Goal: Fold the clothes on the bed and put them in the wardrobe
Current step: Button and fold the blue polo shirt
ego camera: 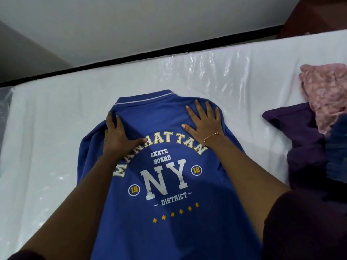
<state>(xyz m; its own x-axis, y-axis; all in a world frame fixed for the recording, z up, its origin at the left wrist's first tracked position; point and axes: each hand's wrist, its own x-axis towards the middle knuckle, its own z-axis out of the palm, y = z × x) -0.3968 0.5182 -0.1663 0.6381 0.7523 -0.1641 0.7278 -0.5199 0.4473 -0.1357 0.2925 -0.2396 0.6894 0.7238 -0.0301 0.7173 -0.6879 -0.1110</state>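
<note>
Blue shirt (169, 184) lies print-up, flat on the bed (47, 128), collar toward the wall. Left hand (120, 134) sits at the shirt's left shoulder, fingers curled into a bunched ridge of cloth, apparently gripping it; right hand (203, 121) rests flat with fingers spread on the right shoulder. Judgement: right pins the fabric while left draws the shoulder inward for a side fold. Right of the shirt, well apart: purple garment (300, 147) with a pink cloth (326, 94) on it, unfolded. Wardrobe not in view; nothing blocks the fold
</note>
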